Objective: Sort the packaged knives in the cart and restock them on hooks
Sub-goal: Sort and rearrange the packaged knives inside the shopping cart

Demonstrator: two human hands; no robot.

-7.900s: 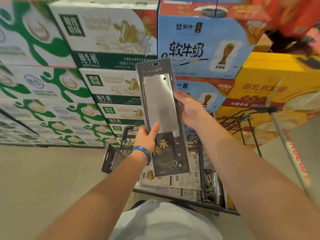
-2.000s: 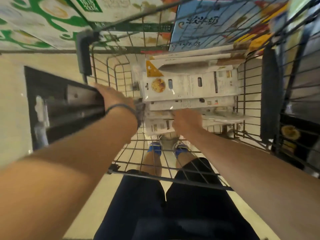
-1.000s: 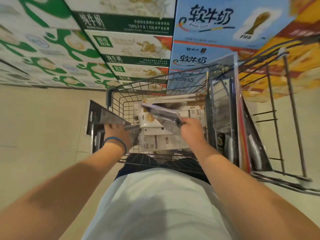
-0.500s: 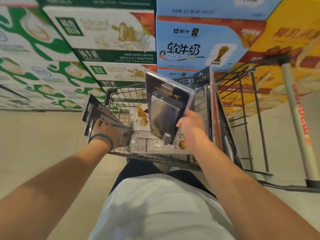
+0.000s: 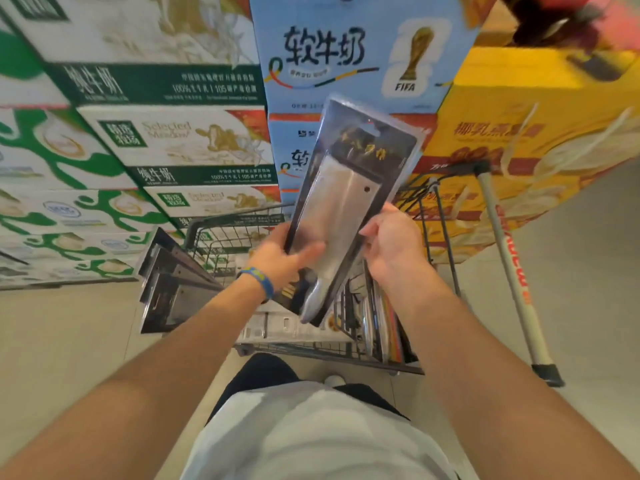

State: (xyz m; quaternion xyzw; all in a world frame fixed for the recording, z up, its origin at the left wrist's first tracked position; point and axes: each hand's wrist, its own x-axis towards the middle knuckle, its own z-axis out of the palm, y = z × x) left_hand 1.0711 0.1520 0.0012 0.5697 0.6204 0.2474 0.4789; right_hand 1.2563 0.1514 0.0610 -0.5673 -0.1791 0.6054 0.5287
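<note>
I hold one packaged cleaver [image 5: 349, 188] upright above the wire cart [image 5: 239, 221]: a dark card with a clear blister and a steel blade inside. My left hand [image 5: 280, 259] grips its lower left edge, thumb across the front. On the right edge, my right hand [image 5: 391, 244] grips it with curled fingers. Dark knife packs [image 5: 173, 282] lean at the cart's left side. White knife packs [image 5: 294, 329] lie flat inside the cart. More packs [image 5: 381, 323] stand on edge along its right wall.
Stacked green-and-white milk cartons [image 5: 156, 143] rise behind the cart on the left, blue cartons [image 5: 332, 57] in the middle, yellow boxes [image 5: 519, 109] on the right. A white pole with red lettering [image 5: 512, 271] slants down to a black foot at right.
My right hand lifted the dark cleaver pack out of the cart and up. My left hand let go of the dark packs at the cart's left side and took the raised pack's left edge.
</note>
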